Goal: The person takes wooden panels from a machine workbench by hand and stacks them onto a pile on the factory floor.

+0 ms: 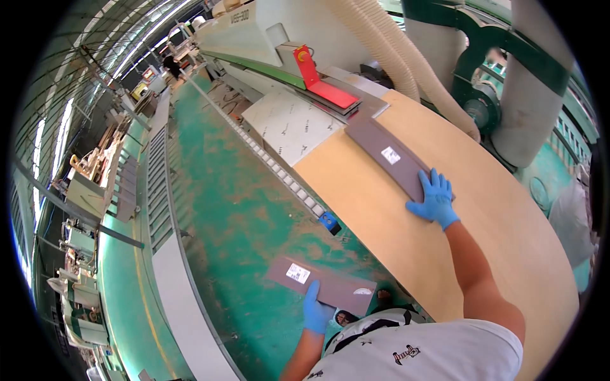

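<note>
At the lower centre of the frame, the left hand (pixel 316 310), in a blue glove, grips the lower edge of a short brown panel (pixel 333 291), held above the green floor (pixel 235 216), with a white label near its left end. Right of centre, the right hand (pixel 434 195), also gloved in blue, lies open with fingers spread on the near end of a long brown panel (pixel 400 159). That panel lies flat on the light wooden tabletop (pixel 508 254); it bears a white label too, and its far end reaches the red guard (pixel 333 94) of the pale machine (pixel 241 28) at upper centre. Left of the guard is a white printed plate (pixel 292 124); ribbed hoses (pixel 387 54) hang at upper right.
</note>
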{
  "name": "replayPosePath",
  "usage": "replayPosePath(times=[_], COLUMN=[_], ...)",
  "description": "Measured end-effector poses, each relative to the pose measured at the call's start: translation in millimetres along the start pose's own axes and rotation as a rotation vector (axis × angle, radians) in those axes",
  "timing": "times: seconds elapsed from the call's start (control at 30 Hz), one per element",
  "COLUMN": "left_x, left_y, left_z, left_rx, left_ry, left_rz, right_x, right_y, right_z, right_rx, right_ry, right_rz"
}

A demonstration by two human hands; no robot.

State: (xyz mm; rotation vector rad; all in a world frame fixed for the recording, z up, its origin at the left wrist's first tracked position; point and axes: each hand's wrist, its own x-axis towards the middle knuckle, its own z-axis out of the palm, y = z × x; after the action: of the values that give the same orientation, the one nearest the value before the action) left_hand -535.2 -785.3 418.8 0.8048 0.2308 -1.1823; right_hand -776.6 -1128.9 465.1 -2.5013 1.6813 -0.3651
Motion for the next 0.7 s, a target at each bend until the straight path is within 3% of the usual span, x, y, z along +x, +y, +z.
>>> replayPosePath(times=[0.3, 0.53, 0.6, 0.7], left_x=[32.1, 38.2, 30.3, 23.8], left_y=[-36.5, -67.3, -63.7, -61.1], left_z=[47.8, 53.3, 61.7, 69.7], left_rx=[0.096, 0.189, 0.118, 0.109], left_ry=[-0.195, -0.316, -0.379, -0.405], left_rz=[-0.385, -0.390, -0.433, -0.435], right_x=[-171.3, -195.9, -210.4, -226.8], right_y=[-9.5, -9.0, -14.6, -38.8], right_z=[-58.4, -81.9, -76.5, -84.2], right_rx=[-0.003, 0.185, 0.611, 0.765], right_ry=[-0.197, -0.291, -0.199, -0.220], right_rz=[0.103, 0.194, 0.203, 0.251])
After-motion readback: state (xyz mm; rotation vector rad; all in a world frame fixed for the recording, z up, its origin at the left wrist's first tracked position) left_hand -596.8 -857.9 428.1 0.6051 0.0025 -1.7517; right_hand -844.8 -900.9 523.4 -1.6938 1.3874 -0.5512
